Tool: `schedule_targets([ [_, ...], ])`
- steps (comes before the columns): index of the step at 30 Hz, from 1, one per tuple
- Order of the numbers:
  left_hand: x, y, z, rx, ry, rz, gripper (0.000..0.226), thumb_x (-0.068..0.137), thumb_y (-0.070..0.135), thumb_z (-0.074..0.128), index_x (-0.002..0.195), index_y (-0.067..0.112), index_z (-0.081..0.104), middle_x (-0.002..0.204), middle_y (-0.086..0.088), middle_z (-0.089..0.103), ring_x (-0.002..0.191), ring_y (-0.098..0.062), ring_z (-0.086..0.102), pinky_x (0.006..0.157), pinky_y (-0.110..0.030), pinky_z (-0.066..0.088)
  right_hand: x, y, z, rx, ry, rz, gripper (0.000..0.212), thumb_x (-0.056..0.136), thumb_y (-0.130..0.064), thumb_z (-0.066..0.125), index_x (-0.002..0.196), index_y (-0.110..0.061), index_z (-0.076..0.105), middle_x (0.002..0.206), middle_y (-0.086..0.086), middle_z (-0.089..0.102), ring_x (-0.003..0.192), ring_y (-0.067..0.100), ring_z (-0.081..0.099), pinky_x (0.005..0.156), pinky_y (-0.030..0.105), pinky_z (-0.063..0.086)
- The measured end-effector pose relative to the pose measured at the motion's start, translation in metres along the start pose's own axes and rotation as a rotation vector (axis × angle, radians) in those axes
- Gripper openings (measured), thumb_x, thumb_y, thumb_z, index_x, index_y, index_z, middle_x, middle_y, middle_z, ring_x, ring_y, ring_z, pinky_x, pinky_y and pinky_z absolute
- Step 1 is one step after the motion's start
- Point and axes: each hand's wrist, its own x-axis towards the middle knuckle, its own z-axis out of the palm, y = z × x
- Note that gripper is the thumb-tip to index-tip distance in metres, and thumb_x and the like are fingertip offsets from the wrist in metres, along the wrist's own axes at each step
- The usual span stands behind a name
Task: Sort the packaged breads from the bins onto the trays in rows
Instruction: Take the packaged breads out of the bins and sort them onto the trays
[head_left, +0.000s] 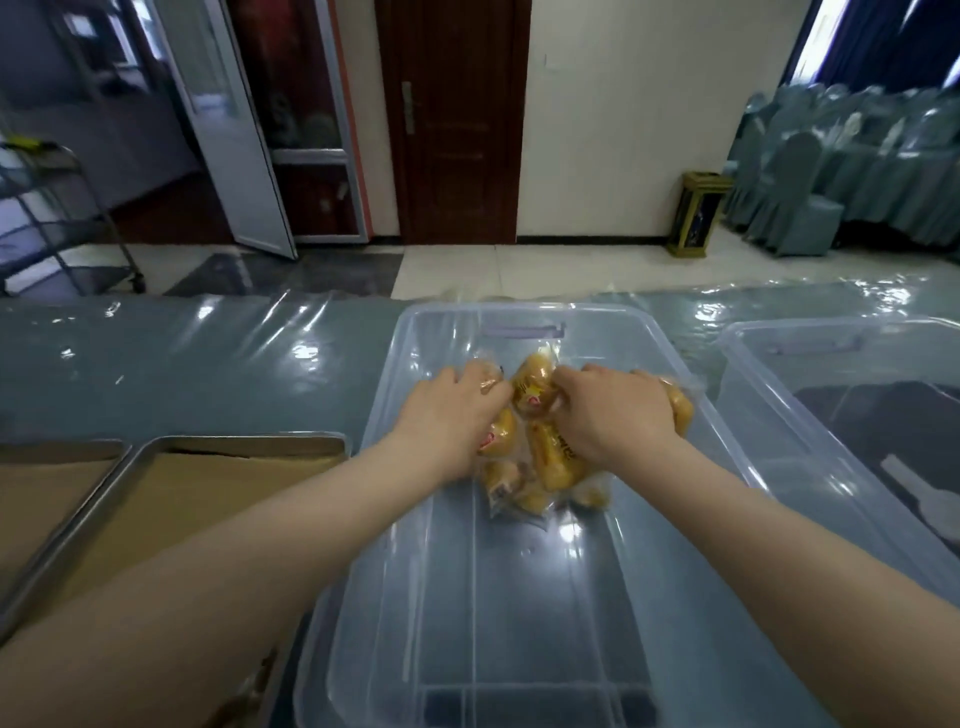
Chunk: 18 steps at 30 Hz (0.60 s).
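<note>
A clear plastic bin (524, 618) stands in front of me on the table. In its far half lies a small heap of several packaged breads (537, 470), golden rolls in clear wrappers. Both my hands are down inside the bin on that heap. My left hand (454, 405) has its fingers curled over a package at the heap's left. My right hand (613, 413) grips packages at the right, with one roll (680, 410) showing past its knuckles and another (532, 387) between the two hands. Two metal trays lined with brown paper (171, 499) lie to the left.
A second clear bin (810, 395) stands at the right with dark contents that I cannot make out. The table wears a shiny plastic cover (208, 364). Beyond it are a tiled floor, a brown door, a metal cart at far left and covered chairs at far right.
</note>
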Motion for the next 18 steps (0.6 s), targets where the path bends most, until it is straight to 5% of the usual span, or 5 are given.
schedule_targets([
  [5, -0.081, -0.049, -0.045, -0.012, 0.385, -0.001, 0.078, 0.057, 0.006, 0.074, 0.128, 0.02, 0.043, 0.136, -0.02, 0.045, 0.103, -0.04, 0.053, 0.077, -0.046, 0.05, -0.019, -0.045, -0.048, 0.093, 0.274, -0.118, 0.014, 0.089, -0.037, 0.038, 0.078, -0.034, 0.03, 0.067, -0.011, 0.042, 0.049, 0.01, 0.03, 0.05, 0.027, 0.016],
  [11, -0.195, -0.129, -0.066, -0.006, 0.419, -0.217, 0.082, 0.062, 0.018, 0.079, 0.136, 0.02, 0.045, 0.144, -0.017, 0.037, 0.118, -0.04, 0.046, 0.093, -0.053, 0.043, -0.029, -0.169, -0.098, 0.187, 0.387, -0.253, 0.013, 0.087, -0.035, 0.042, 0.077, -0.032, 0.034, 0.062, -0.015, 0.032, 0.051, 0.002, 0.025, 0.049, 0.022, 0.011],
  [18, -0.397, -0.236, -0.041, -0.043, 0.454, -0.471, 0.085, 0.06, 0.031, 0.082, 0.134, 0.029, 0.039, 0.142, -0.013, 0.042, 0.111, -0.038, 0.054, 0.085, -0.048, 0.048, -0.063, -0.368, -0.097, 0.432, 0.333, -0.398, 0.011, 0.08, -0.04, 0.037, 0.076, -0.03, 0.04, 0.069, -0.011, 0.047, 0.062, 0.018, 0.048, 0.054, 0.032, 0.038],
])
